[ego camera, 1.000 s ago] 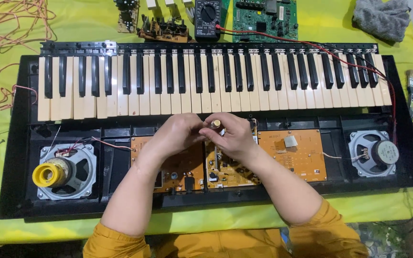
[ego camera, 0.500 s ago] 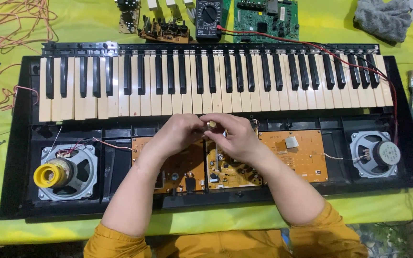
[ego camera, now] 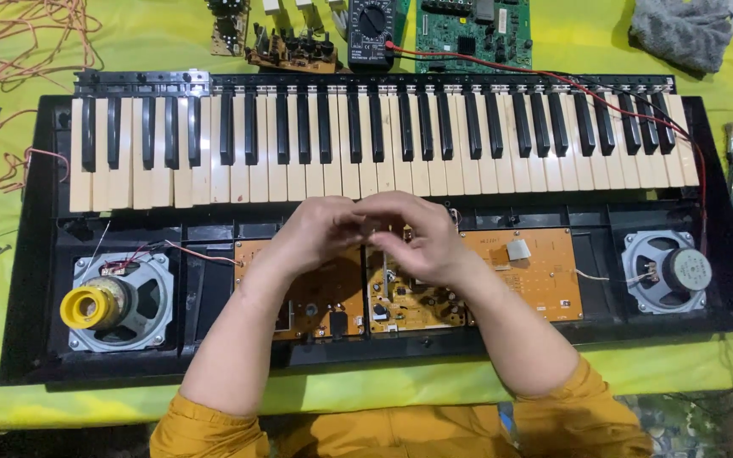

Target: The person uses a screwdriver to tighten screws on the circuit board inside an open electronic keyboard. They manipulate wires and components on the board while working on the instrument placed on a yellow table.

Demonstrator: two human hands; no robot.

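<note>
Left hand (ego camera: 314, 233) and right hand (ego camera: 422, 237) meet in the middle of the frame, fingers curled in and touching, right over the brown boards (ego camera: 536, 271) inside the open keyboard (ego camera: 375, 148). Maybe pinching some tiny thing between the fingertips; cannot tell what. Left speaker (ego camera: 116, 301) with a yellow ring at lower left. Right speaker (ego camera: 668, 271) at lower right. Black meter (ego camera: 371, 30) and green board (ego camera: 472, 25) at top. Grey rag (ego camera: 680, 34) at upper right, orange wires (ego camera: 27, 34) at upper left.
</note>
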